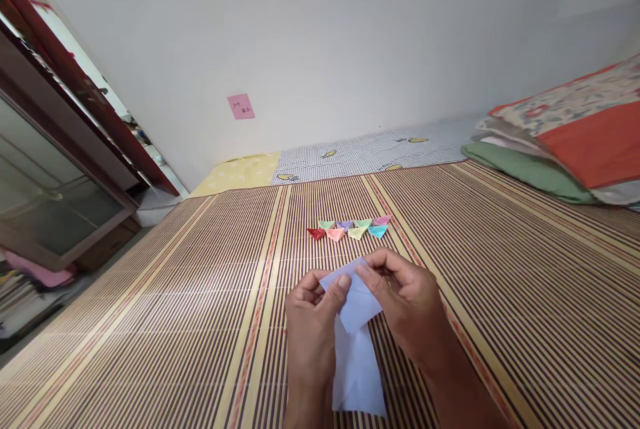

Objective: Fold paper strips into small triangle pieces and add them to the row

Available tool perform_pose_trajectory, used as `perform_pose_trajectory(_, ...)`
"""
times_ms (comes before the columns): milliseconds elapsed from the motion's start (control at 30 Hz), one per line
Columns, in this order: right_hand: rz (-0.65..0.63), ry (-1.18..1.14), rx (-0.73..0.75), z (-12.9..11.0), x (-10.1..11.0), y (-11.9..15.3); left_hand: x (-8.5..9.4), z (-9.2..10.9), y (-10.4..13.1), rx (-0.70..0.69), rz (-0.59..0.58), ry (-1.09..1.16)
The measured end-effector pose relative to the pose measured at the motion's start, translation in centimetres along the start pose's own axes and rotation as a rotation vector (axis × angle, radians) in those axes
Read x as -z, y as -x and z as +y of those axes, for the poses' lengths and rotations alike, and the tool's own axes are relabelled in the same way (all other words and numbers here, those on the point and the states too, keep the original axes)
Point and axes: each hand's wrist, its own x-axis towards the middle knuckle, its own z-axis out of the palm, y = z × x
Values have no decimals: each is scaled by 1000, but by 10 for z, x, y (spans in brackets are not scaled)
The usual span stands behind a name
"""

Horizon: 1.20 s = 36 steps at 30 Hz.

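Centrally, a pale lavender paper [361,308], straight-edged and faintly creased, was held over the striped mat [175,296], its upper part pinched by the left hand [313,329] and the right hand [411,296]. A longer, paler paper strip [356,379] showed beneath its lower corner.

Bedroom: striped mat [190,296], folded bedding [590,142]

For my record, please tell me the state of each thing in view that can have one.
Left hand: pinching held paper
Right hand: pinching held paper
Held paper: creased
Mat: spread out
Lower paper: seemingly lying on mat
Small papers: folded, two rows
Pink note: written on
Cloths: folded, stacked
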Motion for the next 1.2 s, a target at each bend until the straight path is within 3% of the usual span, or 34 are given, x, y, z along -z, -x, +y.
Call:
perform_pose_trajectory(200,8,-20,24,2,6,-2,6,3,1,-13,-88,-1)
perform_pose_trajectory(367,-49,-77,-28,-1,8,-4,7,7,0,75,-200,-24)
perform_pose_trajectory(533,-129,-55,-13,-4,5,-2,6,5,2,94,-160,-81)
perform_pose_trajectory(767,-149,-6,-24,-3,10,-3,6,7,5,130,-223,-133)
perform_pose_trajectory(933,-97,-107,-65,-1,21,-7,3,6,2,168,-135,-4)
perform_pose_trajectory(1100,-340,-39,-143,2,25,-7,-2,8,0,156,-52,104)
perform_pose_trajectory(1200,-335,-11,-126,2,21,-5,-3,9,-1,171,-48,167)
